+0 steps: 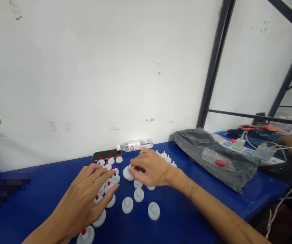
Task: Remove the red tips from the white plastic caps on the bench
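My right hand [149, 167] is closed on a white nozzle cap [127, 173], a round lid with a spout, held tilted above the blue table. My left hand [91, 193] hovers with fingers spread over a cluster of white caps with red tips, hiding some of them; one red-tipped cap [85, 235] stands nearest me. Between and below the hands sit plain white caps without red tips, among them one cap [153, 210] at the right and another cap [127, 205] beside it. More plain caps [164, 155] stand behind my right hand, partly covered by it.
A clear plastic bottle [136, 145] lies along the wall next to a dark phone [105, 155]. To the right, a grey plastic bag [217, 159] carries a clear pouch of small red pieces [221, 163]. Beyond it are a power strip [252, 150] with chargers and a black metal frame [213, 67].
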`<act>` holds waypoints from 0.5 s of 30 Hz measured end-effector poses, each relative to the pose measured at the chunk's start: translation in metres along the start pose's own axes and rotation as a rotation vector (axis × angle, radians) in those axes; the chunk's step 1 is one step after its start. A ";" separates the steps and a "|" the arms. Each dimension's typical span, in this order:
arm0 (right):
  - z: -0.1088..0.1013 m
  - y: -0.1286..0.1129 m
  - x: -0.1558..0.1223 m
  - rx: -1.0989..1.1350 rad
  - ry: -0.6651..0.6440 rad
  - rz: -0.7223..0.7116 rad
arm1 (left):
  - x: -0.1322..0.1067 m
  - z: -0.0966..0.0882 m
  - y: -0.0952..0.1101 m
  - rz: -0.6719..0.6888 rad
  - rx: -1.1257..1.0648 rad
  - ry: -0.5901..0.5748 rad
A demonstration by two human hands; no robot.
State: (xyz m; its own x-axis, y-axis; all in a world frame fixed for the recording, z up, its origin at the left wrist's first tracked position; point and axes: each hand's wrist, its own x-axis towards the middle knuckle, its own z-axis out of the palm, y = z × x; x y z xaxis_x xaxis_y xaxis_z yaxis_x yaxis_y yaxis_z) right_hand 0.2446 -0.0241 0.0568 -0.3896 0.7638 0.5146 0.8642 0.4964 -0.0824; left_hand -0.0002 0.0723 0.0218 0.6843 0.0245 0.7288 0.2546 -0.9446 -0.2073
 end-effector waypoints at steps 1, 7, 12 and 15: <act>-0.009 0.004 -0.001 0.072 -0.047 0.077 | 0.001 -0.002 -0.001 -0.025 -0.009 -0.036; -0.041 0.027 -0.011 0.470 -0.603 0.326 | 0.000 -0.003 -0.003 -0.036 -0.038 -0.258; -0.036 0.030 -0.012 0.438 -0.830 0.459 | -0.005 0.004 0.000 -0.046 -0.032 -0.288; -0.034 0.024 -0.011 0.436 -0.876 0.466 | -0.009 0.005 0.000 -0.046 -0.034 -0.280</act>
State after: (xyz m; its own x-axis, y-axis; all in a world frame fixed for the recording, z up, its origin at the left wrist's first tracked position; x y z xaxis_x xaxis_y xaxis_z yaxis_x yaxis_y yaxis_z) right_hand 0.2804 -0.0346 0.0784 -0.2936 0.8585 -0.4204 0.8658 0.0524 -0.4977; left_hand -0.0029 0.0736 0.0117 0.8358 0.1523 0.5275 0.2699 -0.9506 -0.1533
